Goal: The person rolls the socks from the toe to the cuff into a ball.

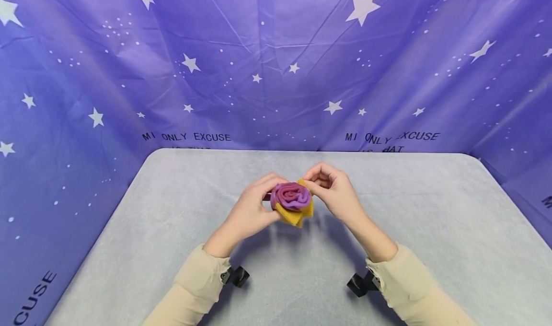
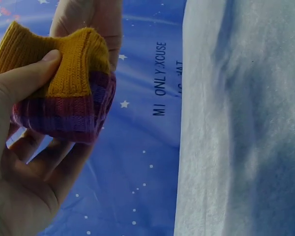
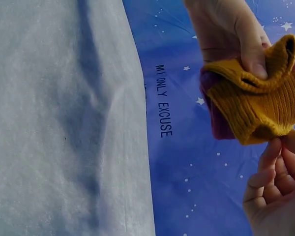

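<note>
A rolled-up bundle of knitted socks (image 1: 291,195), with a purple and maroon spiral on its end, is held above the table. My left hand (image 1: 250,207) grips it from the left, and its thumb lies on the mustard ribbed cuff (image 2: 71,69) in the left wrist view. On the other side my right hand (image 1: 340,196) pinches a corner of that cuff. The right wrist view shows the pinch at the lower edge of the cuff (image 3: 265,105), which is partly folded over with openings showing. Whether one sock or two are rolled, I cannot tell.
Below the hands lies a grey cloth-covered table (image 1: 172,187). A blue-purple curtain (image 1: 267,91) with white stars and lettering hangs behind it and along both sides. Black wrist mounts (image 1: 238,276) stick out from both beige sleeves (image 1: 194,280).
</note>
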`<action>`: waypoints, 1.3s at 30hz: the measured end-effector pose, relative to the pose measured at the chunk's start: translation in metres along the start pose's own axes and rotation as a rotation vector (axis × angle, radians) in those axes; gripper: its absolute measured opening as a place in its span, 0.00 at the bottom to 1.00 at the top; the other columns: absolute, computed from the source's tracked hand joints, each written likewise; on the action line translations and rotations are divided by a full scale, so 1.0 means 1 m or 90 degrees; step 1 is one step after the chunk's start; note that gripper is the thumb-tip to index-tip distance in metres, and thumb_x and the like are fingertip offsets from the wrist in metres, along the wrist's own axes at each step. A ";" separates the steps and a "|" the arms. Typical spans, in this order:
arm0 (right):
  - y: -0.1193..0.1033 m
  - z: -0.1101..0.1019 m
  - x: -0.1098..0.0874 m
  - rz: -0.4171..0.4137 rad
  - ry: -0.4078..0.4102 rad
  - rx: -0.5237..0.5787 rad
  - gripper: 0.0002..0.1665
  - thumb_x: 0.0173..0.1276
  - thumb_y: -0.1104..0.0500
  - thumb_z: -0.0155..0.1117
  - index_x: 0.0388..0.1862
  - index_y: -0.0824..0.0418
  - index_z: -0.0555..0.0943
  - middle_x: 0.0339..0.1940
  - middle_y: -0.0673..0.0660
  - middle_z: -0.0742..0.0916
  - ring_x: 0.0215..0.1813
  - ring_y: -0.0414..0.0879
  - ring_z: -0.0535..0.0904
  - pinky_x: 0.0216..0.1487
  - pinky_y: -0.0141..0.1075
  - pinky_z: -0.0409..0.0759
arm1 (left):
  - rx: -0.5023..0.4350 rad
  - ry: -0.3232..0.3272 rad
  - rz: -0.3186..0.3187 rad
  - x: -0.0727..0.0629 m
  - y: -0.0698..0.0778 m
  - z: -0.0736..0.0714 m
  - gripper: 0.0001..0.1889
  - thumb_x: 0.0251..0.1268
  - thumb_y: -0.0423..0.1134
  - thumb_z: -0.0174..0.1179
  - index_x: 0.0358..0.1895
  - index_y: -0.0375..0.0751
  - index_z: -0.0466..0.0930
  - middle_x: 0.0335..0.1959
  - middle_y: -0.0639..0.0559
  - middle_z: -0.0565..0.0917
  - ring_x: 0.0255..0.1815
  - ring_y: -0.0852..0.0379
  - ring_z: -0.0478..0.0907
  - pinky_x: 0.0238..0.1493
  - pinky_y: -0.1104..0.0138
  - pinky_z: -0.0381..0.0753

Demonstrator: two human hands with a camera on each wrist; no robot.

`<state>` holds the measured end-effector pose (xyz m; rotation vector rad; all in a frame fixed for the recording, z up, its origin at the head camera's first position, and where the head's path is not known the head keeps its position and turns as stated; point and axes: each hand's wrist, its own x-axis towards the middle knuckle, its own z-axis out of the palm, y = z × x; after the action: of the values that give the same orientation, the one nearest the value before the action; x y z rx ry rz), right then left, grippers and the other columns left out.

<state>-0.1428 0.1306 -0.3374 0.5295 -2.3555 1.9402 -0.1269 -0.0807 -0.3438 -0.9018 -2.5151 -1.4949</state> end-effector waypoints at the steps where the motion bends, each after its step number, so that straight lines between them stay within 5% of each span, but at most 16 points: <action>1: 0.000 0.000 0.000 0.009 0.000 -0.004 0.06 0.65 0.69 0.67 0.38 0.73 0.82 0.27 0.40 0.86 0.29 0.35 0.80 0.34 0.27 0.80 | 0.002 0.002 -0.005 0.000 0.000 0.000 0.26 0.48 0.30 0.74 0.54 0.46 0.81 0.50 0.53 0.84 0.50 0.57 0.81 0.50 0.68 0.84; 9: 0.003 0.001 0.000 0.024 -0.022 -0.071 0.05 0.63 0.67 0.69 0.33 0.70 0.83 0.26 0.47 0.85 0.26 0.37 0.77 0.29 0.27 0.75 | 0.039 -0.019 -0.010 0.000 -0.003 0.005 0.34 0.47 0.34 0.77 0.62 0.54 0.78 0.52 0.58 0.83 0.56 0.60 0.79 0.62 0.61 0.79; 17: 0.000 0.008 -0.009 -0.003 0.032 -0.183 0.05 0.65 0.61 0.70 0.33 0.62 0.88 0.30 0.57 0.90 0.28 0.37 0.80 0.32 0.28 0.80 | -0.004 -0.008 -0.058 -0.002 -0.010 0.006 0.29 0.46 0.30 0.76 0.56 0.51 0.80 0.52 0.55 0.83 0.52 0.57 0.79 0.52 0.64 0.82; 20: -0.004 0.006 -0.012 -0.001 0.006 -0.162 0.08 0.68 0.60 0.67 0.38 0.64 0.88 0.35 0.59 0.91 0.31 0.39 0.83 0.36 0.31 0.84 | 0.019 0.018 -0.070 -0.003 -0.010 0.005 0.28 0.45 0.28 0.75 0.53 0.50 0.81 0.50 0.55 0.83 0.52 0.57 0.79 0.53 0.62 0.82; 24: -0.003 -0.001 -0.013 0.076 -0.079 -0.076 0.13 0.72 0.59 0.62 0.45 0.70 0.83 0.36 0.59 0.89 0.33 0.40 0.83 0.38 0.35 0.84 | 0.064 0.044 -0.077 -0.003 -0.009 0.004 0.28 0.42 0.26 0.74 0.50 0.51 0.81 0.49 0.57 0.83 0.54 0.56 0.79 0.59 0.57 0.79; 28: 0.002 -0.006 -0.012 0.158 -0.154 0.012 0.14 0.74 0.60 0.57 0.46 0.74 0.78 0.35 0.51 0.85 0.38 0.38 0.79 0.43 0.33 0.81 | 0.096 0.050 -0.087 -0.003 -0.006 0.006 0.28 0.40 0.25 0.73 0.49 0.51 0.81 0.48 0.56 0.83 0.53 0.53 0.80 0.59 0.54 0.78; 31: 0.003 -0.006 -0.013 0.181 -0.154 0.056 0.10 0.75 0.62 0.53 0.44 0.70 0.76 0.33 0.45 0.82 0.39 0.37 0.76 0.43 0.31 0.77 | 0.137 0.052 -0.101 -0.002 -0.004 0.008 0.28 0.38 0.25 0.74 0.48 0.52 0.81 0.47 0.56 0.83 0.51 0.52 0.80 0.57 0.53 0.79; 36: -0.002 0.004 -0.015 0.128 -0.090 0.040 0.08 0.78 0.63 0.49 0.44 0.68 0.73 0.31 0.46 0.82 0.37 0.37 0.76 0.46 0.31 0.75 | 0.193 0.050 -0.136 0.002 -0.006 0.016 0.24 0.41 0.33 0.77 0.44 0.52 0.79 0.43 0.55 0.82 0.45 0.51 0.81 0.48 0.57 0.81; 39: -0.007 0.013 -0.019 0.046 -0.062 -0.062 0.08 0.77 0.63 0.51 0.43 0.67 0.75 0.31 0.52 0.82 0.36 0.39 0.76 0.45 0.32 0.75 | 0.182 0.047 -0.169 0.006 -0.010 0.020 0.20 0.42 0.35 0.76 0.40 0.52 0.77 0.41 0.55 0.82 0.42 0.53 0.79 0.43 0.59 0.79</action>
<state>-0.1206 0.1210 -0.3379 0.5514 -2.5475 1.8560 -0.1327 -0.0649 -0.3600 -0.4785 -2.7807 -1.1538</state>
